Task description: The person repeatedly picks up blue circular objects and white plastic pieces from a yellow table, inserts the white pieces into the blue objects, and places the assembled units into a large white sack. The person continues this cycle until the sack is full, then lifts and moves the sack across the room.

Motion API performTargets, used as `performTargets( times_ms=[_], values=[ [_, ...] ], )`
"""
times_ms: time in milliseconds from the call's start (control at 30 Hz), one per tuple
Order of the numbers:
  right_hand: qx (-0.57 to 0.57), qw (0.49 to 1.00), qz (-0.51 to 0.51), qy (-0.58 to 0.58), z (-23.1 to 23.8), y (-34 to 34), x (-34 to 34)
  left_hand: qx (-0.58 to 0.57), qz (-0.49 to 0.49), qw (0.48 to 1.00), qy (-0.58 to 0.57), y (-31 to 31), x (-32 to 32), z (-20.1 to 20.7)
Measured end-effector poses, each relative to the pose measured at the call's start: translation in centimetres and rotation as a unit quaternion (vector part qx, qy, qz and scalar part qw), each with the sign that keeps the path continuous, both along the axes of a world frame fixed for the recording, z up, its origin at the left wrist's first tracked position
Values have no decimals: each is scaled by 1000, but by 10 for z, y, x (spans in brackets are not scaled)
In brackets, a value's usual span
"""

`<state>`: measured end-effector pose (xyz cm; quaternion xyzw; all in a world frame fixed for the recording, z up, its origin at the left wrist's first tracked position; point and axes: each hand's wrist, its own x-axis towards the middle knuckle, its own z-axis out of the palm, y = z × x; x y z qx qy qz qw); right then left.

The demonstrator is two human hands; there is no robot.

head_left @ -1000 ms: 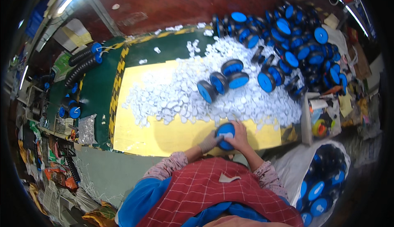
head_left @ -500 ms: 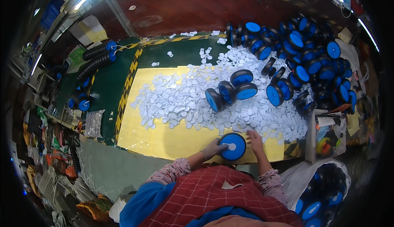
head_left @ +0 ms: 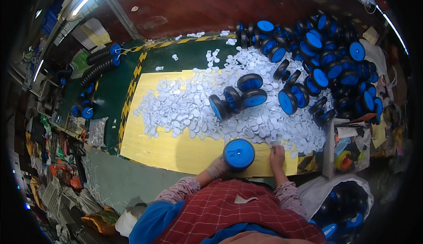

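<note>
My gloved left hand (head_left: 217,168) grips a blue wheel with a black tyre (head_left: 239,155) from its left side. The wheel's plain blue face is turned up, with no white piece on it, above the front of the yellow sheet. My right hand (head_left: 277,156) is at the near edge of the pile of small white plastic tabs (head_left: 194,111), fingers bent together. Whatever they hold is too small to make out. Beyond the hands, several blue-and-black wheel pairs (head_left: 250,89) lie on the tabs.
A tall heap of wheel pairs (head_left: 348,74) stands at the right rear. Below it are a small bin (head_left: 328,156) and a white sack (head_left: 315,195) of wheels. Yellow sheeting (head_left: 145,145) covers part of the green table. Two stacked wheel rolls (head_left: 99,70) lie at the left.
The wheel in my left hand has been turned over: the face with a white tab no longer shows. My right hand has moved away from the wheel to the pile's edge. The view has shifted slightly.
</note>
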<state>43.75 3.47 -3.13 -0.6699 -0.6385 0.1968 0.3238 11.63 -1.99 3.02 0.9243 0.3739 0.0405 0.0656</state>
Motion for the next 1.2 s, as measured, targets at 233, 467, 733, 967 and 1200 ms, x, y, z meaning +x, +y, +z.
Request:
performTargets(
  times_ms=[233, 467, 733, 967, 1200],
  values=[
    [82, 994, -71, 26, 8, -1, 3, -55, -17, 994, 91, 2, 4, 39],
    [24, 979, -172, 105, 14, -17, 10, -5, -6, 998, 69, -10, -11, 1],
    [11, 997, 73, -8, 14, -71, -22, -98, 13, 994, -47, -2, -16, 23],
    [15, 994, 103, -40, 45, -70, -28, -326, 152, 906, -221, 0, -17, 86],
    [-4, 997, 67, -43, 26, -76, -36, -249, 92, 934, -239, -4, -31, 61]
  ],
)
